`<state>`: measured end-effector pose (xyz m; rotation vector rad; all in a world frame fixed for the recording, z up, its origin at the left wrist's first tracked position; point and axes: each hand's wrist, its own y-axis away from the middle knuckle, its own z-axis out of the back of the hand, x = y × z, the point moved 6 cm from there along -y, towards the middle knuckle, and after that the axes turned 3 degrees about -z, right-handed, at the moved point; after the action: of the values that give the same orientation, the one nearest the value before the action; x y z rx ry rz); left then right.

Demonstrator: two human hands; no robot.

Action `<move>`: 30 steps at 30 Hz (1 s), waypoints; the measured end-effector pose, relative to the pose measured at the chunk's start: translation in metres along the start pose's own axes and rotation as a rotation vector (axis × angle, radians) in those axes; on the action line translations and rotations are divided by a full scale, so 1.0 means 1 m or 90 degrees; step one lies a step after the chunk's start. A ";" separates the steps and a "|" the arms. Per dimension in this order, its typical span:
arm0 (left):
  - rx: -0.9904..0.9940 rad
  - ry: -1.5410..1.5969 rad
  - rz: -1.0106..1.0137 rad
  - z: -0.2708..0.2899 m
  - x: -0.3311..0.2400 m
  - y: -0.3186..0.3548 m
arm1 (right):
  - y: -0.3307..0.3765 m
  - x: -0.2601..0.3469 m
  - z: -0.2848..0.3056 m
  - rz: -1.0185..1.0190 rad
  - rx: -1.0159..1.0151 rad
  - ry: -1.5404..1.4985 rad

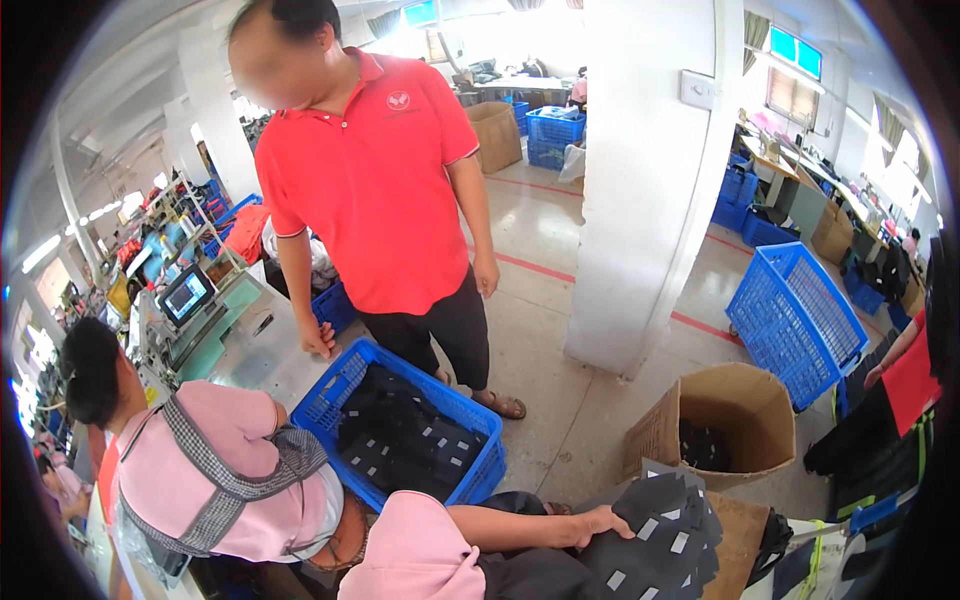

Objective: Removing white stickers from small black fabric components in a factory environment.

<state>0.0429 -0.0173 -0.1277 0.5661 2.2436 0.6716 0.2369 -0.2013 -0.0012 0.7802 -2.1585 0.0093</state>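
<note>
My left arm, in a short pink sleeve, reaches right along the lower edge. My left hand is closed on the edge of a pile of dark grey fabric pieces with small white rectangular labels. The pieces overlap and hang unevenly beside a brown cardboard surface. My right hand is out of view. Left of my arm, a blue plastic crate holds more dark pieces with white labels.
A person in a red shirt stands behind the crate. Another in pink sits at a machine table. An open cardboard box, a tilted blue crate and a white pillar are to the right. A red-clad arm shows far right.
</note>
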 end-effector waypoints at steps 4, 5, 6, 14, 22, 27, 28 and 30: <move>0.030 -0.003 -0.003 -0.003 0.003 -0.005 | 0.006 0.008 0.052 0.004 -0.071 -0.026; -0.019 -0.058 0.001 -0.004 -0.006 0.003 | 0.012 0.010 0.080 0.008 -0.109 -0.036; -0.002 -0.044 -0.009 -0.006 -0.010 0.007 | 0.023 0.010 0.109 0.011 -0.151 -0.048; 0.036 0.002 0.044 -0.018 -0.033 0.012 | 0.144 0.038 0.318 0.105 -0.482 -0.150; 0.045 0.008 0.104 -0.018 -0.039 -0.018 | 0.150 0.055 0.368 0.138 -0.564 -0.204; 0.022 0.009 0.134 -0.020 -0.100 -0.065 | 0.116 0.082 0.400 0.155 -0.604 -0.239; 0.010 0.000 0.129 -0.018 -0.114 -0.077 | 0.107 0.088 0.405 0.157 -0.610 -0.245; 0.005 -0.008 0.132 -0.021 -0.143 -0.106 | 0.088 0.098 0.416 0.160 -0.624 -0.257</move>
<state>0.0999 -0.1858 -0.1067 0.8121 2.1956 0.7592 -0.1482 -0.2905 -0.1861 -0.0743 -2.2257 -1.0639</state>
